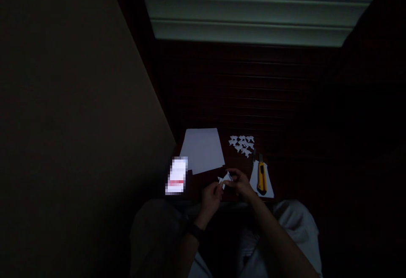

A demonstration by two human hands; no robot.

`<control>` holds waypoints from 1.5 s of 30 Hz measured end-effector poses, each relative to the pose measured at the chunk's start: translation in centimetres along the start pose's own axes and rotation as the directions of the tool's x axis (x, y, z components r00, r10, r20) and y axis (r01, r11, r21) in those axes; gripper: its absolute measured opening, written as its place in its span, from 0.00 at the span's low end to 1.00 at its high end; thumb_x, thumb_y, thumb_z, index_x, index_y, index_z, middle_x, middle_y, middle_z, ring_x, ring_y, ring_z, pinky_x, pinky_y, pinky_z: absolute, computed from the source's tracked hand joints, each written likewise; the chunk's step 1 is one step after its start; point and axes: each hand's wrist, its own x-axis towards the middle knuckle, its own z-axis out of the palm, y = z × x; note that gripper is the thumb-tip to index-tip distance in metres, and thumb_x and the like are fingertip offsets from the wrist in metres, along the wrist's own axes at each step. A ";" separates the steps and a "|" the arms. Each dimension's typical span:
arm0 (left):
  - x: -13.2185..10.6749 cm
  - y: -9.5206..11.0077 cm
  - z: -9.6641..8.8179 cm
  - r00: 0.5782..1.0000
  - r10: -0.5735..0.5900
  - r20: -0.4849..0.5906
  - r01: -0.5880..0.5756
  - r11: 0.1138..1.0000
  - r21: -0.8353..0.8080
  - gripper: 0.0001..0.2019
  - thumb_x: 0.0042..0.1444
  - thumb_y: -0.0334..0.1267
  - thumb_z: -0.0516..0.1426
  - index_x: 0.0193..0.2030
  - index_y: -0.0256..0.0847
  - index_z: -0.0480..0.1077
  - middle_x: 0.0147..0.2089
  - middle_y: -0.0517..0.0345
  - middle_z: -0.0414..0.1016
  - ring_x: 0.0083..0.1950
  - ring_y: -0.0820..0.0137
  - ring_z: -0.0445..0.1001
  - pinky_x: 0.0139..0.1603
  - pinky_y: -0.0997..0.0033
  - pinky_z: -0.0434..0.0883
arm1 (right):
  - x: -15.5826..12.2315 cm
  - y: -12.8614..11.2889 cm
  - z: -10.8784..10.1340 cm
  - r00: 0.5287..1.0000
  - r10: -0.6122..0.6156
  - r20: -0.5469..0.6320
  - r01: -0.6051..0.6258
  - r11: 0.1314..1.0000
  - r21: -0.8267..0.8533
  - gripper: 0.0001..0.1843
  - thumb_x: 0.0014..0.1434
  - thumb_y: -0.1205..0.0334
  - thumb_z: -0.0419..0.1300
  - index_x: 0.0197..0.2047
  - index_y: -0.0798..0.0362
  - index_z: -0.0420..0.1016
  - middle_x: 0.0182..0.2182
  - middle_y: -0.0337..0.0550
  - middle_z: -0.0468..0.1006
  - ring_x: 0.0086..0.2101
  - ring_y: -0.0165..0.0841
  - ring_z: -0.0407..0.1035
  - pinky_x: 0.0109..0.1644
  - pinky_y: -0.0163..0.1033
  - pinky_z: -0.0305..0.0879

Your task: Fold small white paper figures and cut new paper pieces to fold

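Between my hands, over the near edge of the small dark table, is a white piece of folded paper (226, 179) with pointed corners. My left hand (210, 196) is closed on its lower left side. From the right, my right hand (241, 183) pinches the same piece, fingers bent over its edge. Beyond them lies a cluster of several small folded paper figures (242, 144). A stack of white paper sheets (203, 149) is on the table, ahead and to the left of my hands.
A yellow utility knife (261, 178) rests on white paper pieces (269, 189) at the right. A lit, blurred-out screen (176, 175) is at the left edge. A wall (127, 113) rises close on the left, with pale horizontal panels (253, 11) ahead. The room is dim.
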 end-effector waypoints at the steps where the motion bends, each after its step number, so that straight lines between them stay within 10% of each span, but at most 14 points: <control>1: 0.0 0.0 0.0 1.000 0.003 0.010 -0.003 1.000 -0.009 0.17 0.56 0.47 0.48 0.24 0.37 0.65 0.18 0.63 0.62 0.20 0.77 0.60 0.21 0.79 0.56 | 0.0 0.0 0.0 1.000 0.003 -0.005 -0.003 1.000 0.008 0.30 0.37 0.60 0.68 0.46 0.52 0.67 0.18 0.30 0.67 0.12 0.20 0.51 0.10 0.25 0.45; 16: 0.7 -0.4 -0.9 0.989 -0.133 0.066 0.144 0.964 -0.224 0.20 0.53 0.52 0.50 0.22 0.36 0.64 0.14 0.66 0.57 0.14 0.80 0.54 0.16 0.80 0.52 | 0.2 0.2 -0.8 0.999 0.023 0.035 -0.028 0.987 0.155 0.25 0.51 0.46 0.56 0.43 0.58 0.71 0.15 0.34 0.68 0.09 0.20 0.48 0.09 0.28 0.46; 45: 0.6 -0.1 -0.6 0.990 -0.132 0.056 0.140 0.977 -0.162 0.20 0.50 0.53 0.52 0.21 0.37 0.64 0.14 0.65 0.59 0.16 0.79 0.57 0.17 0.80 0.54 | 0.2 0.6 -0.7 0.991 0.033 0.129 -0.021 0.995 -0.094 0.20 0.48 0.47 0.59 0.30 0.58 0.73 0.08 0.30 0.61 0.10 0.22 0.51 0.16 0.29 0.47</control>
